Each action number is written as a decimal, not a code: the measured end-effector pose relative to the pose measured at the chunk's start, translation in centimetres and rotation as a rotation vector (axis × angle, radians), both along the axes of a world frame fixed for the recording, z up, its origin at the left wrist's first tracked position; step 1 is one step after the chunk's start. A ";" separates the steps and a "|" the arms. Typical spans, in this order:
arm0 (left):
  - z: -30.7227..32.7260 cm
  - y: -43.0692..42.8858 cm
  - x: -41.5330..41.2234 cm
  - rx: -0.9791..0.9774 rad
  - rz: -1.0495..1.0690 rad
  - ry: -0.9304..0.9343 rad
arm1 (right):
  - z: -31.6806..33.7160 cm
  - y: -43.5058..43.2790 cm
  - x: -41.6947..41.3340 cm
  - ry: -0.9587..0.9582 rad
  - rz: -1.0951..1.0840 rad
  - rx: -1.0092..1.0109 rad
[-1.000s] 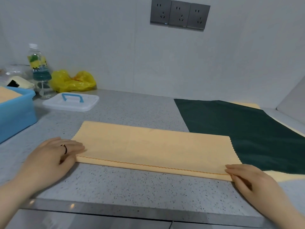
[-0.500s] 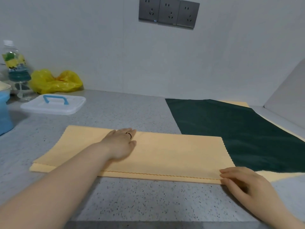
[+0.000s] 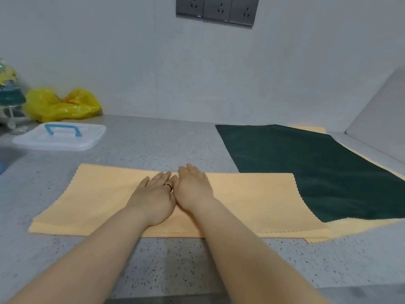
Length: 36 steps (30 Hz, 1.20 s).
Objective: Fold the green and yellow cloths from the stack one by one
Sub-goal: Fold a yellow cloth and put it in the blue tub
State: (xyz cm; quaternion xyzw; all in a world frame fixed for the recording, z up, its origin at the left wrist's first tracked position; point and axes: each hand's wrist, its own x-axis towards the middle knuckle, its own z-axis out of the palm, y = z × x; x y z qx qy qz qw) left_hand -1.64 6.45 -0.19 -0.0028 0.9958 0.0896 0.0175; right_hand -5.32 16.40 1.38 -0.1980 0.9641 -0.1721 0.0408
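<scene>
Cloth (image 3: 252,200) (yellow, folded) runs lengthwise left-right under flat, straight-fingered hands: left hand (image 3: 153,200), right hand (image 3: 194,189)

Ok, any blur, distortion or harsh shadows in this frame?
Head view: soft, even light, with only faint shadows under the left hand and right hand on the yellow cloth; head view, left edge: the bottle is smeared; head view, bottom: the wide angle stretches the forearms.

You have no legible text, brand, number or sign in view; the label on the bottle (image 3: 9,91) at far left is too blurred to read.
</scene>
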 end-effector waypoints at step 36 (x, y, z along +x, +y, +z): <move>0.9 -7.0 2.1 -0.077 0.211 -0.082 | 1.8 6.0 1.1 0.136 0.186 0.088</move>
